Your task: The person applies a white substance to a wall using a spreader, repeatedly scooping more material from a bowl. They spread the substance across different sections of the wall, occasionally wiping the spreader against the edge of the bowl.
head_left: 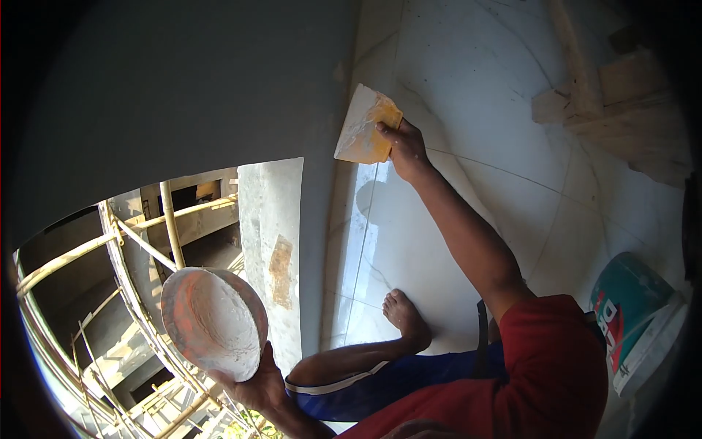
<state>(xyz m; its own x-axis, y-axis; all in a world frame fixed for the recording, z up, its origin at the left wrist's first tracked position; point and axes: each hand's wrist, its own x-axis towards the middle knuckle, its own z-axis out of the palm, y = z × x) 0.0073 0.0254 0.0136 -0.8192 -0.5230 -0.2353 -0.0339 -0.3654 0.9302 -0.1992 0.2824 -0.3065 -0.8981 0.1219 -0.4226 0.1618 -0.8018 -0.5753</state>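
Observation:
My right hand [406, 150] is closed round a yellow putty spreader [369, 126] whose flat blade is smeared with white putty. The blade's long edge is beside the dark grey wall [219, 80]; whether it touches cannot be told. Lower left, my left hand [259, 391] grips the rim of a round, reddish bowl [216, 322], tilted so its inside shows. White putty [234, 318] coats the inside of that bowl. Part of the left hand's fingers is hidden behind the bowl.
A window opening with bamboo scaffolding [168, 219] outside lies left, edged by a pale reveal [270, 219]. Marble-look tiles [468, 197] cover the floor. A green bucket [632, 300] lies right, wooden pieces [592, 95] upper right. My bare foot [404, 320] is near the wall.

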